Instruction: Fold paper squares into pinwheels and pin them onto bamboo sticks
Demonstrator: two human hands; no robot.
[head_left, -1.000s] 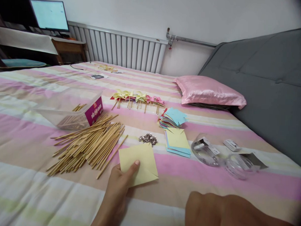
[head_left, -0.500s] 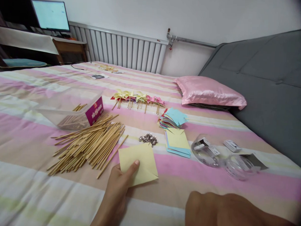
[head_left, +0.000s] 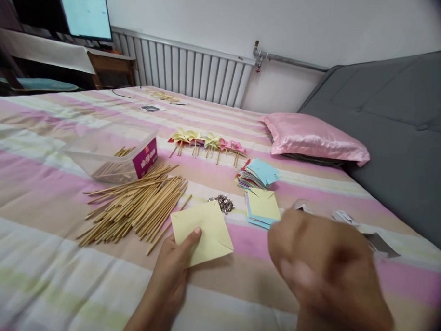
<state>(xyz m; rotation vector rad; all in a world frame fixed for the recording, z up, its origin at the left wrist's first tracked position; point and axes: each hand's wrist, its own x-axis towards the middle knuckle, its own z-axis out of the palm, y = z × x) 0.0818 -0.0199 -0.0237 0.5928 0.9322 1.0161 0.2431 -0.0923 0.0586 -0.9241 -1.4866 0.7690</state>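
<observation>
My left hand (head_left: 179, 263) grips a square sheet of yellow paper (head_left: 205, 235), thumb on top and fingers beneath. Slits run in from the sheet's corners. To the right, my right hand (head_left: 311, 255) is raised over the bed, blurred and curled closed; whatever its fingers may hold is hidden. Just past the yellow paper lies a small heap of metal fasteners (head_left: 224, 203). A stack of slit paper squares (head_left: 264, 203), yellow on top, lies between and beyond the hands.
Thin wooden sticks (head_left: 139, 206) are piled at left beside a clear plastic box (head_left: 108, 154). Finished pinwheels (head_left: 207, 141) lie farther back, near more cut paper (head_left: 260, 172). A pink pillow (head_left: 315, 140) rests by the grey headboard (head_left: 396, 94). Small packaging (head_left: 343, 217) lies behind my right hand.
My right hand has risen from the bottom edge and now covers part of the clear packaging. The left hand keeps its grip on the yellow paper. The view has shifted slightly.
</observation>
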